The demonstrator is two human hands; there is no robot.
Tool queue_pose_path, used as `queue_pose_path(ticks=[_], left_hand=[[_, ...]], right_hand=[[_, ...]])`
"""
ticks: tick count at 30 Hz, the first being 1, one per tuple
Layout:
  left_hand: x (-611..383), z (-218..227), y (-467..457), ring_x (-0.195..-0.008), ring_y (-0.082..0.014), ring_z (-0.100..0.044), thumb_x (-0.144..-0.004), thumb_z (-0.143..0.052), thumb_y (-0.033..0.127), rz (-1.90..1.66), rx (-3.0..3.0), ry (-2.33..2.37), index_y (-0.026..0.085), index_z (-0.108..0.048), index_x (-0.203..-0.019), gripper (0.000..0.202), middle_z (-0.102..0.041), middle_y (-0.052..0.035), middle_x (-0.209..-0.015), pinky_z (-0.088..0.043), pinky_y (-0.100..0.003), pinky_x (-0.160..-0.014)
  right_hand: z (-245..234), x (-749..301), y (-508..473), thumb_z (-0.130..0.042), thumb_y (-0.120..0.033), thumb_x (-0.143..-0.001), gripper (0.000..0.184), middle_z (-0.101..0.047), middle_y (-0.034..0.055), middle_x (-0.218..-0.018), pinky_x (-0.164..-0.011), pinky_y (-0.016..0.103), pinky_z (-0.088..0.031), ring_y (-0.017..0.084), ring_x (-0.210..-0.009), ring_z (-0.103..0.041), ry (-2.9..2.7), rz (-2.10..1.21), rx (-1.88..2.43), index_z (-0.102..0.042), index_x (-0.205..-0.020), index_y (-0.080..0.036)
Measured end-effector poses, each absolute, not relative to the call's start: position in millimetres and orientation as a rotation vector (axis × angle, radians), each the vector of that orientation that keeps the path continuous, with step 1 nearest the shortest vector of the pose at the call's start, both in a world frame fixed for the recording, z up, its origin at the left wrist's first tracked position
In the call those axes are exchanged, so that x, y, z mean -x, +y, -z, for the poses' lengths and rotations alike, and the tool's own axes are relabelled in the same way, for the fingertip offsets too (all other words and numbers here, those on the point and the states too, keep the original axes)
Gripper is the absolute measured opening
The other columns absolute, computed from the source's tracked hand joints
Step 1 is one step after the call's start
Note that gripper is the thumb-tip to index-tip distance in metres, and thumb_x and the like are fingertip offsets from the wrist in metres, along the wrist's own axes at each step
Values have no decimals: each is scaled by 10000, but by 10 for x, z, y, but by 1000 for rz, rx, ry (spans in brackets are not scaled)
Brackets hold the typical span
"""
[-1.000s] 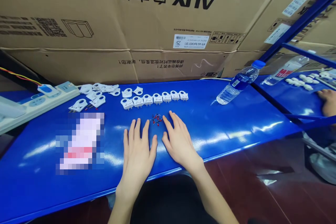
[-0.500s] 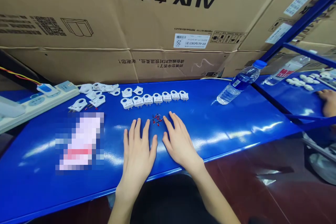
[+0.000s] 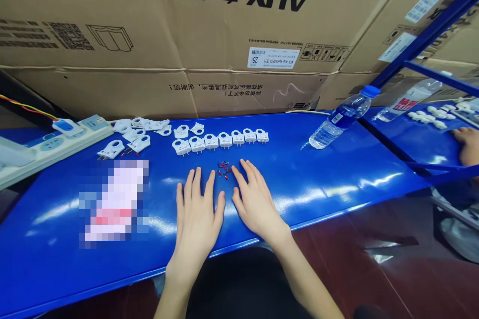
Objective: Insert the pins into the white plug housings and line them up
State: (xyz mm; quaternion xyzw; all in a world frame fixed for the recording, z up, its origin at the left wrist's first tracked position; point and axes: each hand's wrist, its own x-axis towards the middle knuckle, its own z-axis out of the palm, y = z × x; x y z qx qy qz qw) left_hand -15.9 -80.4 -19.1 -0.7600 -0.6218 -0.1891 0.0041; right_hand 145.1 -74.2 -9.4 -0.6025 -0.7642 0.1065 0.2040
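Observation:
My left hand (image 3: 197, 207) lies flat on the blue table (image 3: 318, 184), fingers apart, holding nothing. To its right, my right hand (image 3: 258, 199) also rests flat with its fingers stretched out. Between the fingertips of both hands sits a small pile of red parts with thin dark leads (image 3: 223, 170); the right index fingertip is very close to it, and I cannot tell whether they touch. Beyond the pile stands a row of several white plugs (image 3: 224, 140), each with a round hole and metal prongs. A looser heap of similar white plug pieces (image 3: 138, 132) lies to the left.
A white power strip (image 3: 56, 147) runs along the left side. A blurred-out pinkish sheet (image 3: 119, 199) lies left of my hands. A water bottle (image 3: 337, 119) stands at the right by a blue metal frame (image 3: 392, 152). Large cardboard boxes (image 3: 209, 45) wall off the back. Another person's hand (image 3: 467, 144) shows far right.
Almost nothing differs. My right index fingertip has shifted very slightly to the left; both hands otherwise stay flat in the same places.

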Motion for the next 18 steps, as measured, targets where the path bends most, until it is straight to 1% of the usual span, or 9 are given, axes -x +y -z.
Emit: queue_pose_path(ticks=[4, 8, 18], left_hand=[[163, 198, -810, -1566, -370, -331, -1069, -351, 410, 605, 2378, -1954, 135, -514, -1520, 552, -423, -225, -1635, -297, -634, -1245], [165, 198, -815, -1563, -373, -335, -1071, -349, 410, 608, 2381, -1945, 122, -517, -1514, 554, -424, -232, -1631, -295, -631, -1247], [171, 195, -820, -1547, -380, -360, -1073, -355, 405, 603, 2389, -1941, 127, -527, -1509, 544, -431, -235, -1623, -297, -633, -1243]], right_hand=[[101, -1451, -746, -439, -221, -1034, 552, -352, 188, -1678, -1261, 564, -376, 322, -1592, -271, -2129, -282, 1675, -450, -1572, -102], [116, -1457, -744, -418, -238, -1046, 561, -349, 181, -1681, -1268, 561, -368, 319, -1596, -259, -2145, -280, 1671, -425, -1586, -86], [123, -1462, -744, -420, -236, -1046, 533, -394, 170, -1655, -1270, 554, -363, 309, -1591, -271, -2116, -290, 1648, -463, -1560, -105]])
